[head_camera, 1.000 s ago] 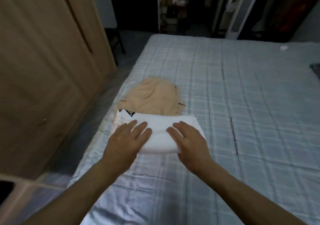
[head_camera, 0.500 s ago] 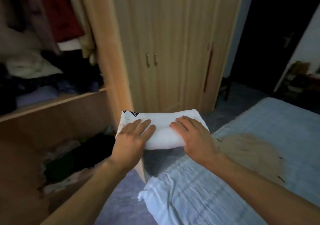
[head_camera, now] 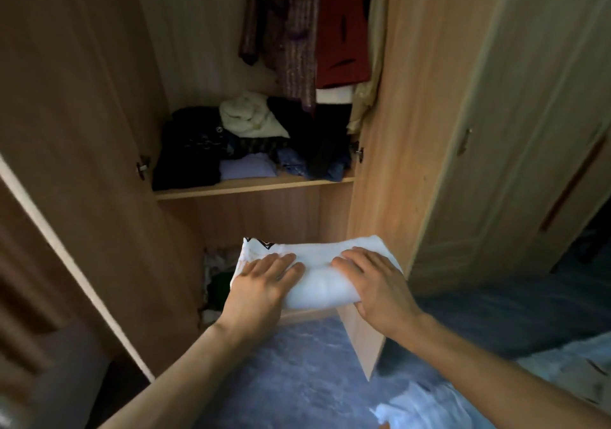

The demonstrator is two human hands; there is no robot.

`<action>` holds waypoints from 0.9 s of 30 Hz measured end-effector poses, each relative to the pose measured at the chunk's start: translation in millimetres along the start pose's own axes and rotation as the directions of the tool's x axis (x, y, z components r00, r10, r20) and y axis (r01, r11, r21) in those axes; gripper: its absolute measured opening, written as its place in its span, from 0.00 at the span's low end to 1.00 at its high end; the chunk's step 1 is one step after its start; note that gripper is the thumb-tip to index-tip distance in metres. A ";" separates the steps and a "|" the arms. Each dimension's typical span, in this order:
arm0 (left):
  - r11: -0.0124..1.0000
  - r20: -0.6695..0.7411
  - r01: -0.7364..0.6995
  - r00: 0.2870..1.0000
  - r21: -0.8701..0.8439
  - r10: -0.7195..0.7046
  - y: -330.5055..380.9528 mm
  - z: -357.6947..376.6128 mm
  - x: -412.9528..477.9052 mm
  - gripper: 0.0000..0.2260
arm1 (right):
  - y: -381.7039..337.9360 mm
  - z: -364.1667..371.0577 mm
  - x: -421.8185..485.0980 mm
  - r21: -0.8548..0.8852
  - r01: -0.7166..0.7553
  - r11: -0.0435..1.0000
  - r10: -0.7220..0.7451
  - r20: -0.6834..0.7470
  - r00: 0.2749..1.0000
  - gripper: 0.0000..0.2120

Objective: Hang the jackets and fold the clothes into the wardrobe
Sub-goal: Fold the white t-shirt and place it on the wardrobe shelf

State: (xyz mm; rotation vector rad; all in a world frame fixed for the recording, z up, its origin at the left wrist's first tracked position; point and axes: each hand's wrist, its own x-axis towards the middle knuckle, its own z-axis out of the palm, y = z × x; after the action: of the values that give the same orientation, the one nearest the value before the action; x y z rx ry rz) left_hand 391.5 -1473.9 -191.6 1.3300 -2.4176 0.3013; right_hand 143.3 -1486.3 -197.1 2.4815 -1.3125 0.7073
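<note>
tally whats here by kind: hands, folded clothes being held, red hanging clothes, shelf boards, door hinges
hands: 2, left hand and right hand
folded white garment, held: 1
red hanging garment: 1
shelf board: 1
door hinges: 2
total: 7

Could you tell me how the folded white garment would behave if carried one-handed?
Probably floppy: the folded white garment bulges softly between the left hand and right hand. Likely light, as the hands hold it up by its near edge. One-handed, the free end might droop and unfold.
</note>
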 end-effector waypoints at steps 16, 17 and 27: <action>0.981 0.110 0.187 0.975 0.061 -0.192 -121.7 60.7 68.5 0.26 | 58.5 126.7 147.5 0.204 0.114 0.972 -0.134 0.090 0.987 0.32; 0.977 0.096 0.201 0.973 0.078 -0.208 -124.5 59.8 81.6 0.23 | 67.7 131.4 159.2 0.213 0.125 0.969 -0.145 0.085 0.986 0.32; 0.939 0.061 0.316 0.944 0.134 -0.326 -171.7 73.2 149.6 0.34 | 118.0 178.2 250.0 0.287 0.199 0.937 -0.227 0.064 0.972 0.34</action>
State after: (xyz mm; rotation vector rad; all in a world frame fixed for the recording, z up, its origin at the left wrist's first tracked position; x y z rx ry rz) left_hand 448.0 -1706.3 -194.7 1.7949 -2.2250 0.3143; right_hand 219.1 -1805.6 -219.2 2.8603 -1.0076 0.7736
